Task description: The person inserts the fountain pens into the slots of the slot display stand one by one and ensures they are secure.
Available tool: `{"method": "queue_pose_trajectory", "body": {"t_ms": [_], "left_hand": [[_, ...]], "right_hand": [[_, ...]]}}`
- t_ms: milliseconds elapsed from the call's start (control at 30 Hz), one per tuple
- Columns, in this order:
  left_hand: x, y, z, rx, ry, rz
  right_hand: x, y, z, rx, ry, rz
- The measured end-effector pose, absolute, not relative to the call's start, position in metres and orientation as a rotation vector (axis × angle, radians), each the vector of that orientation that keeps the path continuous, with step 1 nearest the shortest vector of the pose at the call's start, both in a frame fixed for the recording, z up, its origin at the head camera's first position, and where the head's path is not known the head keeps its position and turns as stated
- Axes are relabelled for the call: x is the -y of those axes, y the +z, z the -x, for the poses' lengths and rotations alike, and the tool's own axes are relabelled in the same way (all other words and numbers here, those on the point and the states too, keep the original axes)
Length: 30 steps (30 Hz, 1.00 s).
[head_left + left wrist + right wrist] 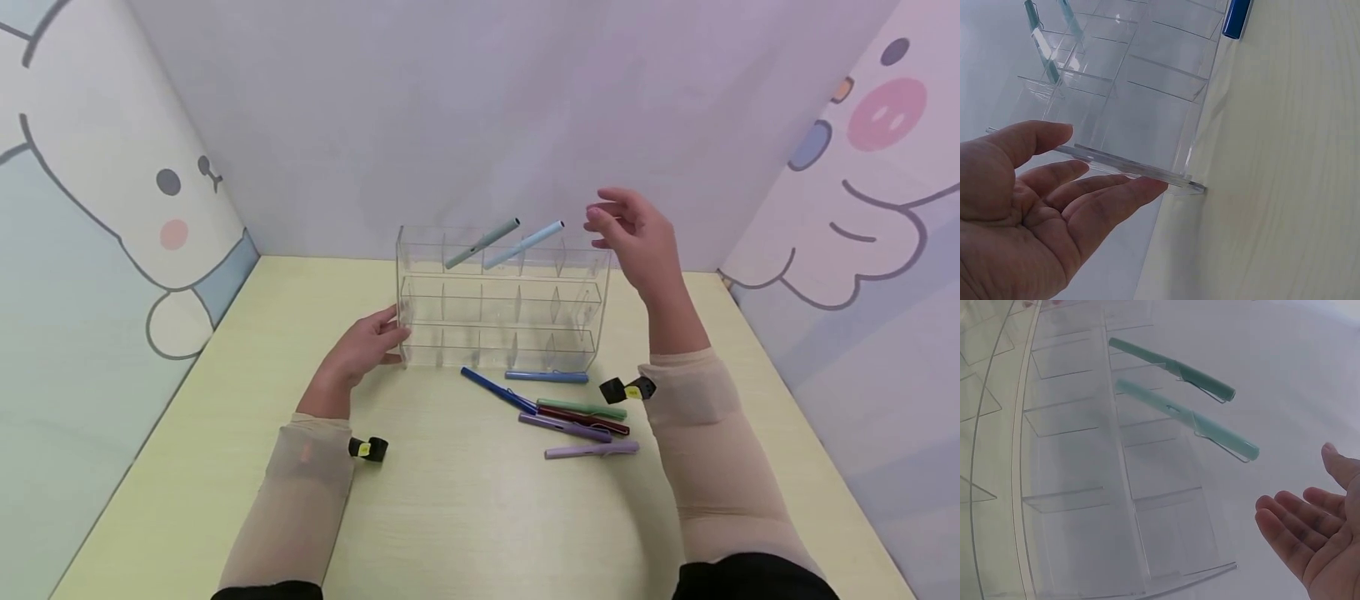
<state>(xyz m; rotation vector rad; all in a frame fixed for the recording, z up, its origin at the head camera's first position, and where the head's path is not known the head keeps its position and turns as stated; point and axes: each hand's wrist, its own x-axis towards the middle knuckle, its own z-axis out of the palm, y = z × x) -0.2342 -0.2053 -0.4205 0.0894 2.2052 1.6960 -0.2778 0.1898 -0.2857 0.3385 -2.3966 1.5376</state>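
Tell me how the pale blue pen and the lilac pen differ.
Colour: the pale blue pen is a light, cool blue, while the lilac pen is a soft purple.
Place: the pale blue pen is in the top tier of the clear plastic rack; the lilac pen is on the table.
Pose: the pale blue pen leans at a slant, whereas the lilac pen lies flat.
Both are slim and straight.

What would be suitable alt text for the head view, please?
A person's left hand touches the left end of a clear compartmented rack, where a grey-green pen and a pale blue pen lean in the top tier. The empty right hand hovers near them, and six more pens lie on the table.
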Motion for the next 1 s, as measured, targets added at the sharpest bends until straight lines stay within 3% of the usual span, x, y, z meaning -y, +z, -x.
{"method": "queue_pose_trajectory", "body": {"t_ms": [1000], "left_hand": [[0.215,-0.421,0.233,-2.211,1.671,-0.07]], "right_hand": [[-0.235,-0.343,0.206,2.565,1.294,-0.218]]}}
